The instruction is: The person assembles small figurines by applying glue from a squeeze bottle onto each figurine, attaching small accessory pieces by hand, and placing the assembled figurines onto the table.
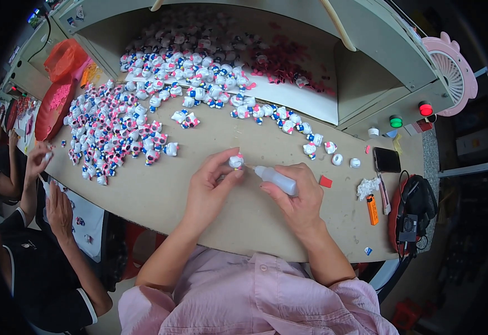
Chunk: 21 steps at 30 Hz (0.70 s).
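Note:
Between the fingertips of my left hand (213,181) is a small white toy figure (236,162) with pink on it. My right hand (301,198) is wrapped round a small translucent squeeze bottle (278,180). The bottle's thin nozzle points left and reaches the figure's side; whether it touches cannot be made out. Both hands are above the middle of the table (233,231). Ahead of them, a loose row of figures (288,120) in white, blue and pink curves to the right. A small red piece (325,181) lies beside my right hand.
A big heap of figures (118,125) covers the left side, with more inside the open cabinet (288,100). On the right lie a phone (387,160), an orange lighter (372,209), crumpled tissue (368,188) and a black bag (417,206). A co-worker (48,262) sits at left.

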Each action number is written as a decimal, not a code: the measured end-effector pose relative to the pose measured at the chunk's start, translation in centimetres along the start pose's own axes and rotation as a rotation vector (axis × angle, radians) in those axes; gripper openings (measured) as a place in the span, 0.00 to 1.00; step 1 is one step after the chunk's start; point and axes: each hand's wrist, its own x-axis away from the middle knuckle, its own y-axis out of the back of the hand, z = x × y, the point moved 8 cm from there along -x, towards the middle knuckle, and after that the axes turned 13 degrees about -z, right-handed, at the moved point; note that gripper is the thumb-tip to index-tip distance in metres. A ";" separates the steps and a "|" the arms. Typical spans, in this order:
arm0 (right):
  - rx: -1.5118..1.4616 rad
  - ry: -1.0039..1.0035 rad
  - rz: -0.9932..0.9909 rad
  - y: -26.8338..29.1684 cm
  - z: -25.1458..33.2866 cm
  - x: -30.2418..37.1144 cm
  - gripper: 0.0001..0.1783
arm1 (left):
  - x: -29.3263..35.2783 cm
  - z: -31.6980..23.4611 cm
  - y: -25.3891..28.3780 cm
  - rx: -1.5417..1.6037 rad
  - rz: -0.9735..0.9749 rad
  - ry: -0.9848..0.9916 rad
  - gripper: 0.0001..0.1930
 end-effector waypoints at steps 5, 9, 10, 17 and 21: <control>-0.019 0.007 0.003 -0.2 0.1 0.1 0.23 | 0.0 0.0 0.0 -0.048 0.000 -0.013 0.22; -0.017 0.006 0.025 -0.2 0.2 0.1 0.23 | 0.0 -0.1 -0.1 -0.057 -0.001 -0.010 0.22; -0.024 0.003 0.031 -0.2 0.3 0.1 0.22 | 0.0 0.0 0.0 -0.044 -0.002 0.004 0.22; 0.014 -0.014 0.014 0.1 0.0 0.1 0.22 | 0.0 0.2 0.0 -0.024 -0.004 0.022 0.23; 0.010 0.010 -0.009 0.0 -0.2 0.1 0.23 | 0.1 0.0 -0.1 -0.027 -0.001 0.030 0.23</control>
